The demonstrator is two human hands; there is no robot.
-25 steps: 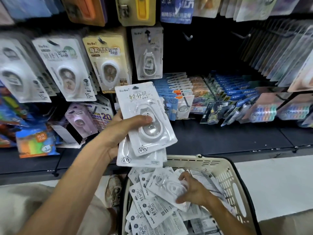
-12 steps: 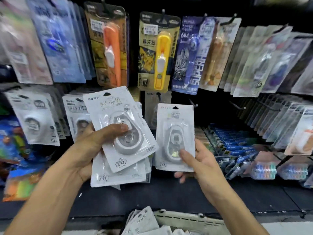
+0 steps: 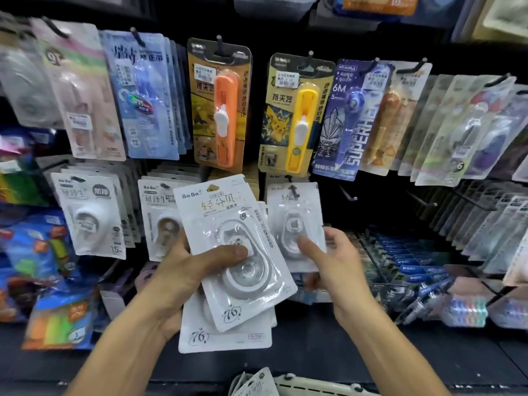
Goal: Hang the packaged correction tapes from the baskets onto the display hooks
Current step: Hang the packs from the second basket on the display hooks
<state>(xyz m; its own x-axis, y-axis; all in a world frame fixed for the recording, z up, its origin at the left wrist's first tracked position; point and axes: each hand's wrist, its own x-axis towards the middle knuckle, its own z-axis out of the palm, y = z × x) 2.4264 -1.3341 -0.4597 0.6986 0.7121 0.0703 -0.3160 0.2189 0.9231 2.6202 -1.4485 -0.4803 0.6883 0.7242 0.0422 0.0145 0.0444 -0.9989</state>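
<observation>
Head camera: a person stocks a stationery wall. The left hand [image 3: 183,278] grips a fanned stack of BoBo correction tape packs [image 3: 231,261], thumb pressed across the front blister and fingers curled behind, holding it in front of the lower hook row. The right hand [image 3: 334,267] pinches a single correction tape pack [image 3: 295,221] by its lower edge, thumb on the clear blister; the pack's hang hole sits at a black display hook [image 3: 293,191] in the lower row, directly below the yellow clip pusher pack [image 3: 297,115]. Whether the hook has passed fully through the hole cannot be told.

Half a second ago that single pack was in open air, clear of any hook; a second ago the right hand was down in the basket [image 3: 308,388] picking it out. It has since risen to the hook, so one hanging looks to be nearly complete.

To the right, an empty hook [image 3: 347,194] juts from the dark back panel. More loose packs [image 3: 254,382] show in the basket at the bottom edge, and with the stack in the left hand they suggest much of the job remains. The right hand likely needs only to push the card back along the hook and let go.
</observation>
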